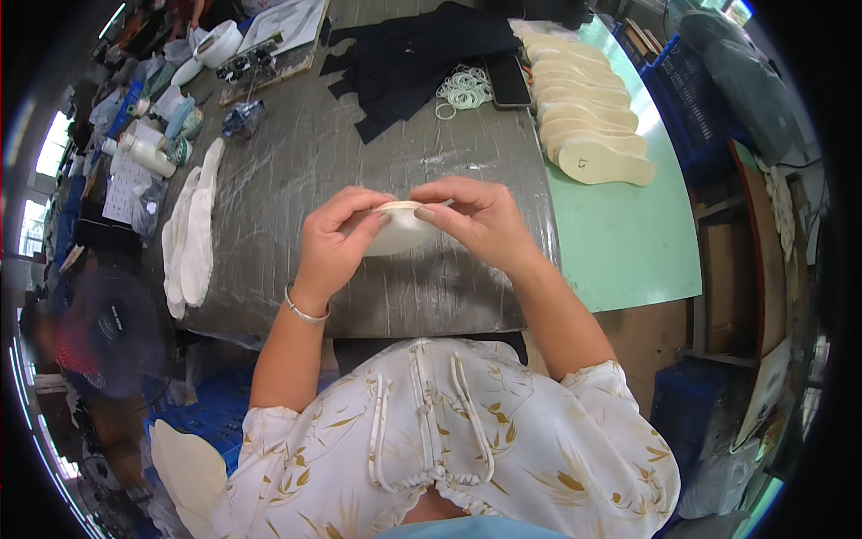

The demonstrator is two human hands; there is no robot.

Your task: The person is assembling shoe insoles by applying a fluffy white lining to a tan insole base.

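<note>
Above the near part of the dark table, both hands pinch the edge of a cream-white insole (401,234). Its rounded end is tilted up between my fingers, and the rest of its length is foreshortened. My left hand (346,229) closes thumb and fingers on its left edge. On the right edge, my right hand (476,216) pinches with the thumb below and the fingers above. An overlapping row of cream insoles (593,108) lies on the green board (620,242) at the right. At the table's left lie several white insole-shaped pieces (193,238).
Black fabric pieces (422,54) lie at the far side of the table (269,180), beside pale rubber bands (464,90) and a dark phone (510,83). White bottles (148,153) stand at the left. A fan (112,323) is at the lower left. Blue crates (687,99) stand at the right.
</note>
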